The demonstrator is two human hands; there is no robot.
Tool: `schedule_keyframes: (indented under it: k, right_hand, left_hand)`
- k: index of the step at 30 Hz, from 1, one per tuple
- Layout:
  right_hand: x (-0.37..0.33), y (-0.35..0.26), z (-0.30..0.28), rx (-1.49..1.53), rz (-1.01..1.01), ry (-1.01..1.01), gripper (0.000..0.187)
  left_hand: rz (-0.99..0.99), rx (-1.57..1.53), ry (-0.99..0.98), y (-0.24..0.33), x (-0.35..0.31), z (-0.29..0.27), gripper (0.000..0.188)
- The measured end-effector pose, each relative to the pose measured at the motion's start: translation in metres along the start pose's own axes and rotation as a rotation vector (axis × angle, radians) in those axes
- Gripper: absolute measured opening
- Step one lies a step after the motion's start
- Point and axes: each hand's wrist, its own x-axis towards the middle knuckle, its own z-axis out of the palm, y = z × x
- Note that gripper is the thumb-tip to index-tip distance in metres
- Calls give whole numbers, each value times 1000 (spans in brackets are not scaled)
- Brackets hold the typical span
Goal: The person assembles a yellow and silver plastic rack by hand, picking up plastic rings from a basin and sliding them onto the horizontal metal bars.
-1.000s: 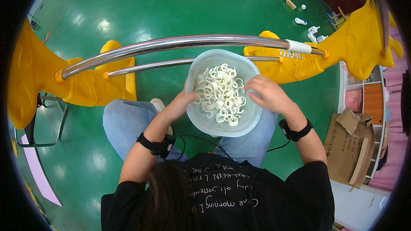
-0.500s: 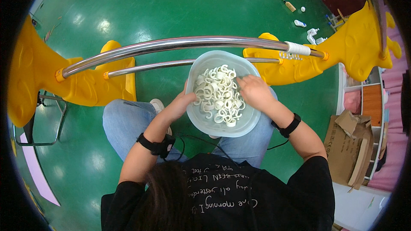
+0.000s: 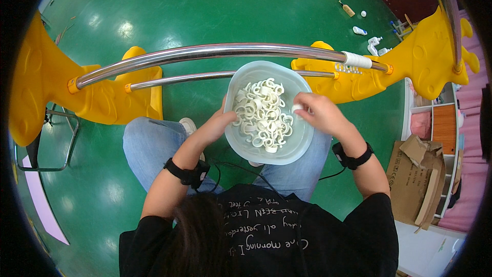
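Note:
A pale translucent plastic basin (image 3: 294, 146) rests over my lap, holding a pile of white C-shaped plastic clips (image 3: 260, 110). My left hand (image 3: 218, 125) grips the basin's left wall, thumb over the rim and fingers hidden behind it. Over the basin's right side, my right hand (image 3: 324, 114) pinches one white clip (image 3: 297, 108) between thumb and fingertips. Beyond the basin runs a thick chrome rail (image 3: 215, 50). Several white clips (image 3: 357, 60) sit side by side around it near its right end.
A thinner chrome rail (image 3: 189, 78) passes below, its middle hidden by the basin. Yellow plastic animal-shaped stands (image 3: 46, 77) hold the rails at both ends. White bottles (image 3: 374, 43) lie on the green floor at far right. Cardboard (image 3: 415, 184) leans against a shelf at right.
My right hand has lifted from the clip pile toward the basin's right side, with a clip now between its fingertips. My left hand keeps its hold on the basin.

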Motion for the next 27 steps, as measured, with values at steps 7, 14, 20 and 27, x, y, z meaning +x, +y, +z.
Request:
schedule_keyframes:
  k: [7,14,20,27]
  right_hand:
    - [-4,9,-56,510,-46,772,26]
    - [-8,28,-66,537,57,811,24]
    - [-3,25,-74,-163,57,795,19]
    - [14,44,-81,-427,-259,788,22]
  left_hand:
    - [-10,7,-16,3,-3,1,55]
    - [11,-9,-52,-1,-3,0,55]
    - [9,20,-26,-2,-5,-1,54]
    - [9,7,-43,-4,-5,-1,54]
